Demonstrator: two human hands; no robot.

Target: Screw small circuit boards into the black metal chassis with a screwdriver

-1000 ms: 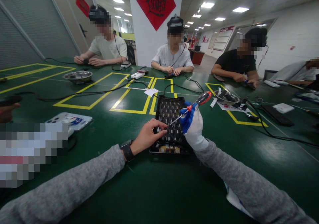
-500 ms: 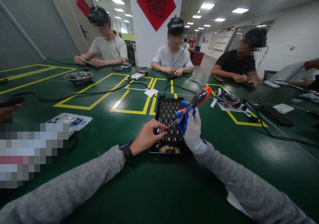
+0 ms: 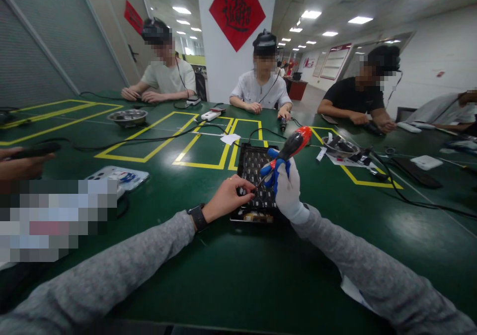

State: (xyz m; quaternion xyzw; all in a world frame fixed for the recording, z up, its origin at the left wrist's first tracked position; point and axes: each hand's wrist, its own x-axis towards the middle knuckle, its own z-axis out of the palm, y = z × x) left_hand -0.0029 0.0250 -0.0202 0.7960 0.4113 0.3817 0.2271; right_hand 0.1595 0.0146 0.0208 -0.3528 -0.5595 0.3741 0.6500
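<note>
A red and black screwdriver (image 3: 295, 143) is gripped in my right hand (image 3: 287, 188), which wears a white glove with blue fingertips. Its shaft slants down to the left, over a black tray (image 3: 257, 168) with rows of small shiny parts. My left hand (image 3: 231, 196) is bare, with a black watch at the wrist. Its thumb and fingers are pinched together at the screwdriver's tip, above the tray's near left part. Whatever lies between these fingers is too small to make out.
Across the green table (image 3: 167, 270) sit several people with head-mounted devices. A metal bowl (image 3: 127, 118) stands at the far left, another (image 3: 341, 147) at the right beside cables. White paper (image 3: 230, 138) lies beyond the tray. A person's hand (image 3: 22, 163) shows at the left edge.
The view has shifted slightly, so the table's things appear farther right. My hands stay over the tray, and the screwdriver's handle has moved slightly left. The person opposite has moved a hand.
</note>
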